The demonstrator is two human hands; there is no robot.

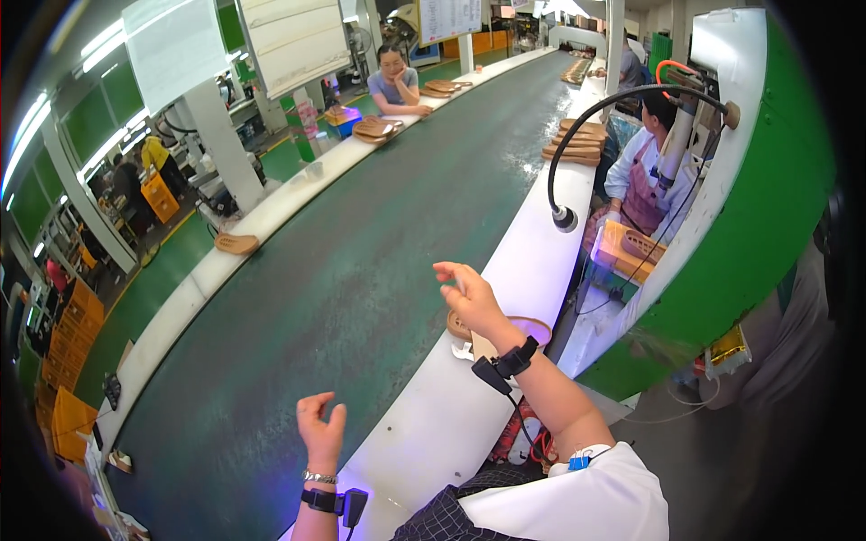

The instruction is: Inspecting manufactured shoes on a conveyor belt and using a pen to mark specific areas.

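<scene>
My right hand (471, 298) is raised above the near edge of the green conveyor belt (343, 298), its fingers loosely bent and apart, holding nothing that I can see. Under its wrist, brown shoe soles (533, 328) lie on the white ledge (417, 413), partly hidden by the forearm. Lower and to the left, my left hand (322, 433) hovers over the belt with thumb and fingers apart and nothing between them. Dark straps with small black devices circle both wrists.
A green machine housing (722, 261) rises at the right, with a black cable (577, 131) arching out. Brown soles are stacked (575, 144) farther along the ledge; a single sole (236, 243) lies on the opposite ledge. People sit on both sides of the belt.
</scene>
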